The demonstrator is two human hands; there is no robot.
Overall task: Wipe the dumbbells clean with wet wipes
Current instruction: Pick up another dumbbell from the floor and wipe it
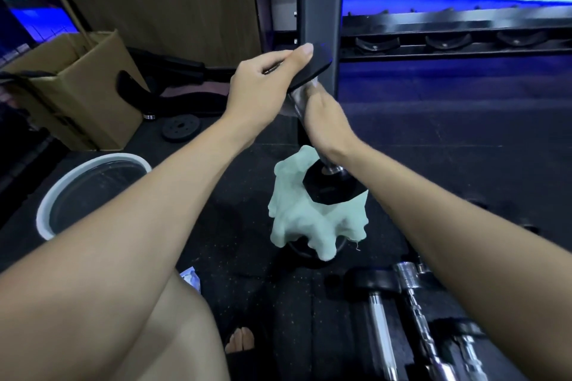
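A black hex dumbbell [332, 187] stands tilted on end, its lower head resting on a pale green cloth [297, 219] draped over something dark on the floor. My left hand [266, 80] grips the upper head [312, 66] from above, thumb along its edge. My right hand [325, 124] is wrapped round the chrome handle with a thin translucent wet wipe [298, 100] between palm and metal. The handle is mostly hidden under that hand.
A white-rimmed basin [93, 192] of water sits at the left, and a cardboard box [77, 93] behind it. More dumbbells and chrome bars [411, 303] lie at the lower right. A dark rack post [318, 9] rises behind the hands. A wipe packet [190, 277] peeks beside my knee.
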